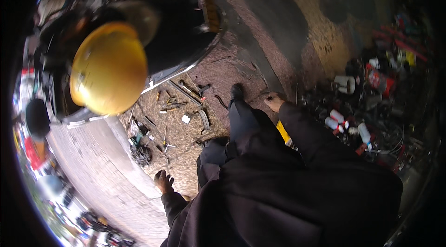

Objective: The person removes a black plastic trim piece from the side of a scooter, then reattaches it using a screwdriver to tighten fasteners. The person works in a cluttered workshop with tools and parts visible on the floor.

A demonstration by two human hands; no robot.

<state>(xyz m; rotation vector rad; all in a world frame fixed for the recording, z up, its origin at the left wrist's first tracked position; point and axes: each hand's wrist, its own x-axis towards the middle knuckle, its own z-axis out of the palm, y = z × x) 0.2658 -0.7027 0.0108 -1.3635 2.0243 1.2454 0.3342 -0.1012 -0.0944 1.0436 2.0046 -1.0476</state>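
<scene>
My left hand (163, 182) hangs low beside my left leg. Its fingers are apart and hold nothing. Farther forward, near my dark shoe (237, 92), my right hand (274, 101) has its fingers curled together. A small dark thing shows at those fingertips, too blurred to name. On the speckled floor (186, 152) between my hands lie several loose hand tools (171, 106), a curved dark metal part (203, 120), a small white piece (186, 119) and a dark tangled bundle (141, 154).
A black vehicle body (179, 24) stands ahead on the left, with a rounded yellow shell like a helmet (109, 68) before it. Bottles and cans (337, 116), a white cup-like container (344, 84) and other clutter line the right side. Paving (93, 154) runs along the left.
</scene>
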